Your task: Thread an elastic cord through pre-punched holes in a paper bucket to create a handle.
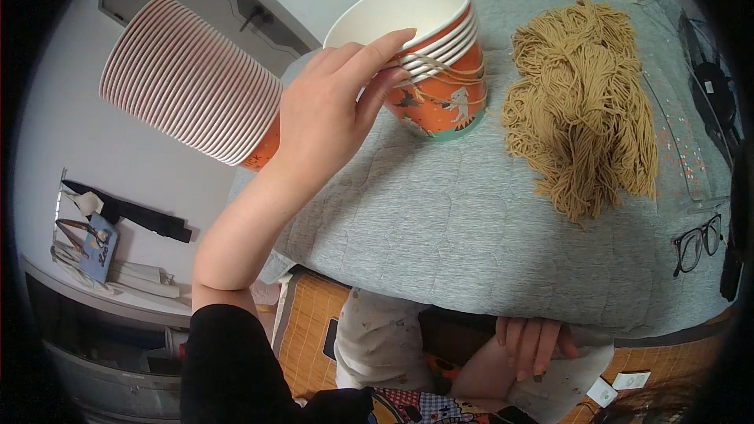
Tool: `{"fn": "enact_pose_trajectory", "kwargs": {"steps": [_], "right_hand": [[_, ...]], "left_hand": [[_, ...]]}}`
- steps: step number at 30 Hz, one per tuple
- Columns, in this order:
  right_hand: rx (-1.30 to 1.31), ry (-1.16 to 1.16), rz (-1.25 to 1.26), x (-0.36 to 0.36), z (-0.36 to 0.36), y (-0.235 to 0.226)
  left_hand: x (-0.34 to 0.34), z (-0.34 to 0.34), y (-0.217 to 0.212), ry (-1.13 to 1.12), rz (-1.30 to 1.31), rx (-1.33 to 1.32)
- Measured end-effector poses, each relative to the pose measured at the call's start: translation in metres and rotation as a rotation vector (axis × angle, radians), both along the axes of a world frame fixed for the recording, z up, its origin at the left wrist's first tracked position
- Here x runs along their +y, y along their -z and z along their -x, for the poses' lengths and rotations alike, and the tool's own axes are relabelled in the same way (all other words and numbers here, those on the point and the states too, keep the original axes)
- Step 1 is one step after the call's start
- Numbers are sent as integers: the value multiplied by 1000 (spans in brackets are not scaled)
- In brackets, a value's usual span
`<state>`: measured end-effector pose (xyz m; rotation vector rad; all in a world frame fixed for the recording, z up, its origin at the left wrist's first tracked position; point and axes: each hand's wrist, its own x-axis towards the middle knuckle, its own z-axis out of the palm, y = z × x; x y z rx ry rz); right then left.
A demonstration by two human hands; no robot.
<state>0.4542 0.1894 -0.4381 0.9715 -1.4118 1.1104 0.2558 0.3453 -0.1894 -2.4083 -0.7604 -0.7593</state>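
On a grey quilted mat (471,220) spread over a raised surface, a person's left hand (330,110) holds a long sleeve of nested paper cups (188,82), its fingers closed around the orange base end while the striped rims fan out up and to the left, clear of the mat and near the pale wall. The index finger and thumb of that hand stretch right to touch the rim of a short stack of orange paper cups (436,55) standing upright near the mat's far edge, bound with a loop of tan elastic. A steady grip low on the long sleeve would likely keep it from sagging or sliding apart. To the right of the standing stack lies a heaped bundle of tan elastic bands (581,102), close beside it but apart. Open mat lies in front of both, toward the near edge. Black-framed glasses (697,242) rest by the mat's right edge. Below that edge, the right hand (534,345) rests in the lap, fingers loosely curled and empty.
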Motion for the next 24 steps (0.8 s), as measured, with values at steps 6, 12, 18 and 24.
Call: {"fn": "enact_pose_trajectory", "kwargs": {"steps": [6,12,18,24], "right_hand": [[-7,-10,-39,3,0,-1],[-13,-26,-30,2,-1,-3],[11,-14,-14,3,0,-5],[36,-14,12,-6,10,-5]], "left_hand": [[-1,1,-2,4,-10,30],[-5,0,-11,0,44,95],[0,7,-22,60,199,111],[0,7,-27,59,581,8]]}}
